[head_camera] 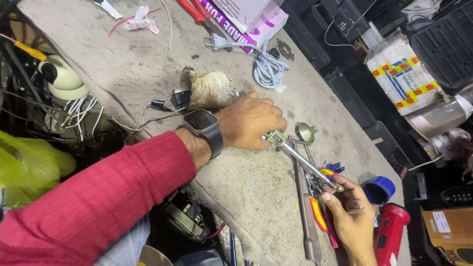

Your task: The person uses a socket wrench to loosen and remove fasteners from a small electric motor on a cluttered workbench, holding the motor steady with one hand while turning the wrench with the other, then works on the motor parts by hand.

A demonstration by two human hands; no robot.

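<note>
My left hand (251,120), with a dark smartwatch on the wrist and a red sleeve behind it, grips one end of a shiny metal rod-like tool (300,158) over the grey workbench (123,64). My right hand (347,209) pinches the tool's other end between thumb and fingers. Under the tool lie red-and-yellow handled pliers (320,216) and a long metal bar (304,212). A small metal funnel-shaped piece (305,132) sits just beyond my left hand.
A taped-up coil part (209,89) with wires lies behind my left hand. A grey power cord (266,66), a purple and white box (256,19), a blue cap (378,189) and a red torch (389,231) are around. Dark equipment lines the right side.
</note>
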